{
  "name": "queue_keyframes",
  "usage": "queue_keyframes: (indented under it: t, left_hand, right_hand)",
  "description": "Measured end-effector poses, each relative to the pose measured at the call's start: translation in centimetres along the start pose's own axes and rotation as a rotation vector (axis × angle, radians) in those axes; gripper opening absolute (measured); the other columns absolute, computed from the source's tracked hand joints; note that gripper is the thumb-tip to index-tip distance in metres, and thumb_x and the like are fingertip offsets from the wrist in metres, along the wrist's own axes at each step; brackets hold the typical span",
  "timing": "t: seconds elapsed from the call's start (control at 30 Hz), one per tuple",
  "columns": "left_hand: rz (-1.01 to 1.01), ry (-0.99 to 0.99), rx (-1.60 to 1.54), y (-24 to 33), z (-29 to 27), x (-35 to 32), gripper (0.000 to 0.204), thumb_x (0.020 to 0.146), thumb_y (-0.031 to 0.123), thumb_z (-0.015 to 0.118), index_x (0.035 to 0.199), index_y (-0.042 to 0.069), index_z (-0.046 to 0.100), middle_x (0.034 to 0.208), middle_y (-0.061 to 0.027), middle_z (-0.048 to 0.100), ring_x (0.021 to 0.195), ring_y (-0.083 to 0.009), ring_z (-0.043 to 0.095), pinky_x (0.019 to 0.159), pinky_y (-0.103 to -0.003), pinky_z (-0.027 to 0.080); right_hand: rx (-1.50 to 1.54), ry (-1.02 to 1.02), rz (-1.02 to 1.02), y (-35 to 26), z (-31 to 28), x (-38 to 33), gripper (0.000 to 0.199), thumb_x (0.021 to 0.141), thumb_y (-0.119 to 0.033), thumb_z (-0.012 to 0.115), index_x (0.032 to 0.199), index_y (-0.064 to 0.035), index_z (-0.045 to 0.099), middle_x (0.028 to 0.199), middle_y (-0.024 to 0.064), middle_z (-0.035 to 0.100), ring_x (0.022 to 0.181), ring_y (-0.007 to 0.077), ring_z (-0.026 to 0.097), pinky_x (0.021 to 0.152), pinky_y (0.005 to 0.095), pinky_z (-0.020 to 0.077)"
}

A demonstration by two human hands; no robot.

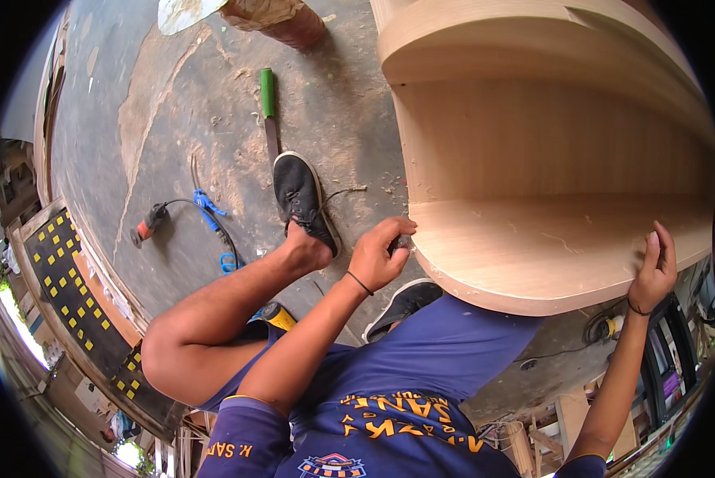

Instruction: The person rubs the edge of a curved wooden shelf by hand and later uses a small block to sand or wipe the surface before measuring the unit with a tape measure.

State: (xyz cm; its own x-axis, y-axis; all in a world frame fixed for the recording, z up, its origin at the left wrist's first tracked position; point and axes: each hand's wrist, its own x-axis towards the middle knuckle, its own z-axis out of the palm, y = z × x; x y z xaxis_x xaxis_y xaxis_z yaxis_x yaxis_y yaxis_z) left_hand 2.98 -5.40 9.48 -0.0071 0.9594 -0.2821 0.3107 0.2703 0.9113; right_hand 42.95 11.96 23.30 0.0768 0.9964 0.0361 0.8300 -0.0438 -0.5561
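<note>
A pale wooden piece with a rounded board and a curved upper part stands in front of me on the right. My left hand is closed at the board's left rounded edge. Its fingers wrap round a small dark grey thing, mostly hidden, whose kind I cannot make out. My right hand is at the board's right front edge, fingers stretched out and holding nothing. Thin wood shavings lie on the board. My leg in blue shorts is beneath its front edge.
On the grey floor lie a green-handled saw-like tool by my black shoe, a red and black power tool and a blue air gun. A yellow and black tool lies beside my thigh. A wrapped roll stands ahead.
</note>
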Motion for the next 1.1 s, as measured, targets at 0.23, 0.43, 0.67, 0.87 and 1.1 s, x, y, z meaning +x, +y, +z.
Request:
queue_keyframes:
  t: [0.23, 0.43, 0.67, 0.87, 1.1]
  left_hand:
    - [-0.478, -0.132, -0.018, 1.5, -1.6, 0.8, 0.015, 0.078, 0.002, 0.055, 0.092, -0.001, 0.058, 0.094, -0.0107, 0.064, 0.094, -0.0179, 0.062, 0.079, -0.029, 0.048]
    - [-0.580, 0.035, -0.331, -1.8, 0.7, 0.0, 0.033, 0.080, 0.006, 0.052, 0.110, -0.003, 0.062, 0.102, -0.0128, 0.067, 0.100, -0.0170, 0.060, 0.087, -0.029, 0.045]
    - [-0.478, 0.226, -0.288, 0.1, 3.4, -1.8, 0.036, 0.080, 0.004, 0.047, 0.112, -0.006, 0.060, 0.119, -0.0173, 0.061, 0.115, -0.0219, 0.055, 0.101, -0.029, 0.037]
    - [-0.628, 0.293, -0.543, -2.5, 2.3, -2.0, 0.032, 0.083, 0.009, 0.049, 0.113, -0.001, 0.056, 0.098, -0.0057, 0.062, 0.087, -0.0148, 0.057, 0.082, -0.029, 0.045]
    - [-0.888, 0.200, -0.778, -7.0, 1.8, 1.5, 0.034, 0.086, 0.015, 0.051, 0.117, 0.002, 0.056, 0.084, -0.0003, 0.059, 0.065, -0.0092, 0.046, 0.061, -0.025, 0.040]
  right_hand:
    - [-0.031, -0.012, 0.035, 0.9, -0.5, 0.0, 0.024, 0.094, -0.014, 0.053, 0.111, 0.0009, 0.062, 0.100, 0.0062, 0.063, 0.086, 0.0121, 0.058, 0.077, 0.0242, 0.0460]
    - [0.011, -0.017, 0.104, 1.3, -0.4, 0.1, 0.026, 0.095, -0.015, 0.052, 0.114, 0.0006, 0.061, 0.104, 0.0074, 0.062, 0.088, 0.0123, 0.057, 0.079, 0.0249, 0.0457]
    - [-0.015, -0.043, 0.073, 2.5, -0.7, 0.3, 0.028, 0.096, -0.016, 0.052, 0.114, 0.0030, 0.060, 0.104, 0.0072, 0.062, 0.091, 0.0120, 0.056, 0.083, 0.0248, 0.0435]
    - [-0.016, -0.059, 0.061, 2.9, -0.8, 0.6, 0.028, 0.096, -0.017, 0.052, 0.115, 0.0024, 0.059, 0.104, 0.0077, 0.062, 0.093, 0.0130, 0.057, 0.083, 0.0254, 0.0450]
    - [0.056, -0.058, 0.141, 2.7, -0.8, 0.4, 0.030, 0.097, -0.023, 0.050, 0.120, -0.0062, 0.058, 0.106, 0.0050, 0.059, 0.094, 0.0125, 0.058, 0.068, 0.0238, 0.0508]
